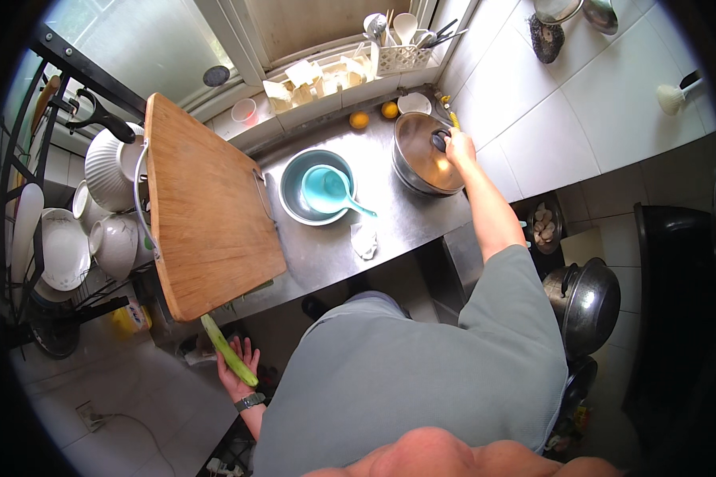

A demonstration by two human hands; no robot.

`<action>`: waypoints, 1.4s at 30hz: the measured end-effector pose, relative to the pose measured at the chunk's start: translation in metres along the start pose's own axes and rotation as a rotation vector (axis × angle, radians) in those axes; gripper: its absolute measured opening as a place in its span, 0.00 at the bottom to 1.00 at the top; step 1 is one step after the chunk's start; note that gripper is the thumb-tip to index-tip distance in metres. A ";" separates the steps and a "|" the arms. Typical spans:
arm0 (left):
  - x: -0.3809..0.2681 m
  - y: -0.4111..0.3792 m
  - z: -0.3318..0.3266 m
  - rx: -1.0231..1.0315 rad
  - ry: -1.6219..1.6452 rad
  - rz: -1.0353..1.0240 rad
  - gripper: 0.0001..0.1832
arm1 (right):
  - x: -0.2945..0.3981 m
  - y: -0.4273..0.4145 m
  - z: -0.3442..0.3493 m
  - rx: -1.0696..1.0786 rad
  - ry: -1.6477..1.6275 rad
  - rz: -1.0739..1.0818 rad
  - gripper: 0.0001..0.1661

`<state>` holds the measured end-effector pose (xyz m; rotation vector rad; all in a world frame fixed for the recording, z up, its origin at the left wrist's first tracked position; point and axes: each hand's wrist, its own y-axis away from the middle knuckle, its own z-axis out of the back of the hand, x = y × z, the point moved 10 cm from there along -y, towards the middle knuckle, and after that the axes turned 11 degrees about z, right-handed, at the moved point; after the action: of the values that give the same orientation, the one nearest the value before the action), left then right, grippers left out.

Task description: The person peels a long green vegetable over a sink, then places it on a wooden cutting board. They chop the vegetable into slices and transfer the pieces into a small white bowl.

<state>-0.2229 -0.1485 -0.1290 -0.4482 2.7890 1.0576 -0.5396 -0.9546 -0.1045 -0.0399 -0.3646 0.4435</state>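
My right hand grips the black knob of a metal pot lid, which lies tilted over a steel pot at the back right of the steel counter. At the lower left, my left hand, with a watch at the wrist, is palm up with its fingers spread. A long green vegetable, perhaps a cucumber or gourd, lies across that palm, its far end near the lower edge of a wooden cutting board. Between the board and the pot, a turquoise dipper rests in a steel basin.
A dish rack with white bowls stands at left. Two oranges lie along the counter's back. A crumpled white cloth or bag is near the front edge. A utensil basket sits on the windowsill. Pans are at right.
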 end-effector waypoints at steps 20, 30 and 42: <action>-0.003 0.012 -0.006 0.010 0.013 -0.070 0.25 | 0.187 0.213 -0.108 0.909 -0.914 -0.139 0.22; -0.003 0.016 -0.007 0.014 -0.011 -0.057 0.26 | 0.252 0.234 -0.266 0.337 -1.763 -0.782 0.26; -0.025 -0.003 0.023 0.033 -0.115 0.125 0.26 | 0.220 0.294 -0.199 0.236 -1.354 -0.718 0.15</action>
<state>-0.1978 -0.1298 -0.1420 -0.2044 2.7579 1.0245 -0.4057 -0.5875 -0.2506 0.6363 -1.5862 -0.2808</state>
